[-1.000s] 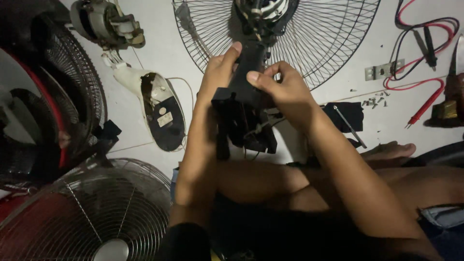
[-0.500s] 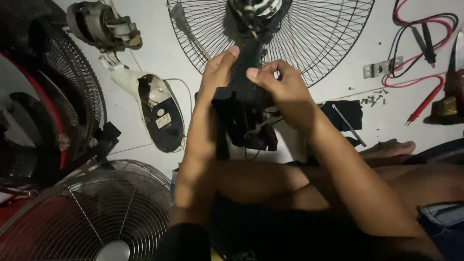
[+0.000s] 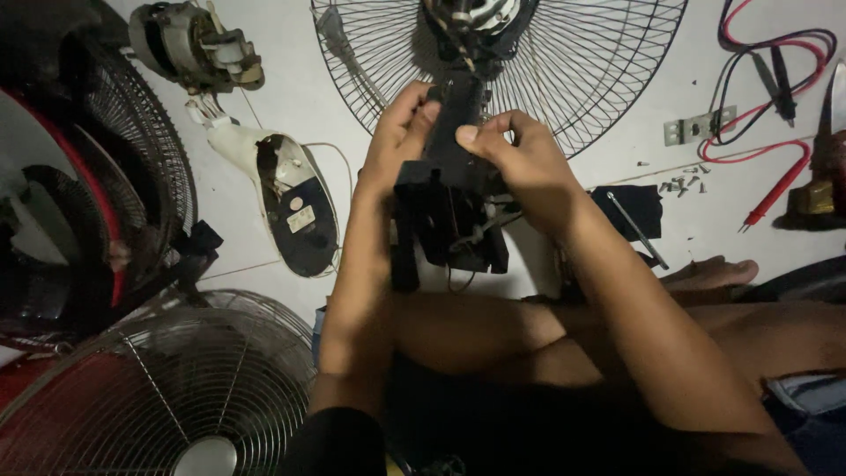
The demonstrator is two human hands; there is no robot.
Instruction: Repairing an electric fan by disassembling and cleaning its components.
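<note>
At the centre of the frame, seen from my head camera, I am holding a black fan housing (image 3: pixel 454 203) up over my lap with both hands. My left hand (image 3: pixel 397 141) is gripping its left side, fingers curled around the upper neck and closed on it. My right hand (image 3: pixel 515 163) is clamped on the right side, thumb pressing across the front of the neck, fingers wrapping behind. Thin wires are hanging from the open lower end of the housing, just above my crossed legs.

Directly behind the housing, at the top centre, a wire fan guard (image 3: pixel 582 62) is lying flat on the white floor, with a motor (image 3: pixel 471 18) showing at its hub. At the upper left, a loose motor (image 3: pixel 194 44) is sitting near a white base shell (image 3: pixel 286 203), which is lying open side up. Along the left edge, a dark fan with a red rim (image 3: pixel 70 185) is standing, and another guard (image 3: pixel 167 397) is filling the lower left corner. At the upper right, red and black meter leads (image 3: pixel 767 97) are coiling beside a small metal bracket (image 3: pixel 696 128) and scattered screws (image 3: pixel 683 183). A screwdriver (image 3: pixel 636 229) is resting on a black piece right of my wrist.
</note>
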